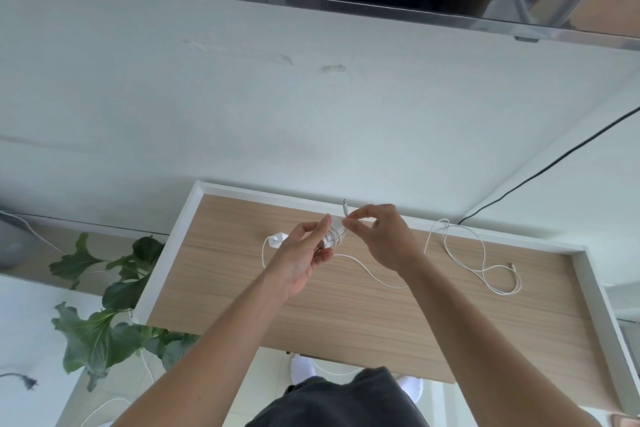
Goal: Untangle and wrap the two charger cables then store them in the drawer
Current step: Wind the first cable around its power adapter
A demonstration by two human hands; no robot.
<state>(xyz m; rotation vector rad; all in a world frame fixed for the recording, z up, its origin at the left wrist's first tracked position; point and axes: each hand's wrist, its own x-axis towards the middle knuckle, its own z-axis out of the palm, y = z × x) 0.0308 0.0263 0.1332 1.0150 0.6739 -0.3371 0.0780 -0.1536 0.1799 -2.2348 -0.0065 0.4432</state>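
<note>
**A:** Checking progress, left to right. White charger brick (279,238) lies on the drawer (349,295) floor at 9 o'clock from the hands. Left hand (300,262) grips a partly wound cable coil (334,236).

**B:** Right hand?

**A:** Right hand (382,242) pinches that cable's plug end (344,209) at 12 o'clock off the coil. Looks like the last turns.

**B:** Second cable?

**A:** Loose white cable (478,262) sprawls at 3 o'clock in the drawer, unwrapped, apart from the first. Roughly half done, I'd say.
</note>
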